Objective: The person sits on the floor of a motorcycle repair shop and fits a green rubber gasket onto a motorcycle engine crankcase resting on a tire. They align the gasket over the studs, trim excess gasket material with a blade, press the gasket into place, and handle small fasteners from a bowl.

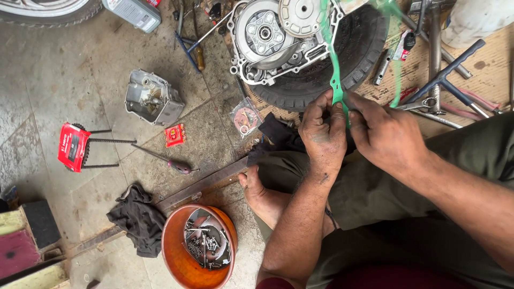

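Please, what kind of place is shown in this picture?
Most likely a small motorcycle repair workshop, with work done on the floor. An opened engine case lies on a tyre, an orange bowl holds screws, and both hands, left hand and right hand, hold a green gasket.

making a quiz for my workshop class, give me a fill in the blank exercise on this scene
1. Both hands, left hand and right hand, pinch a thin gasket coloured ____.
2. The engine case lies on a black ____.
3. The screws and bolts sit in a bowl coloured ____.
4. On the floor left of that bowl lies a crumpled dark ____.

Missing words: green; tyre; orange; rag
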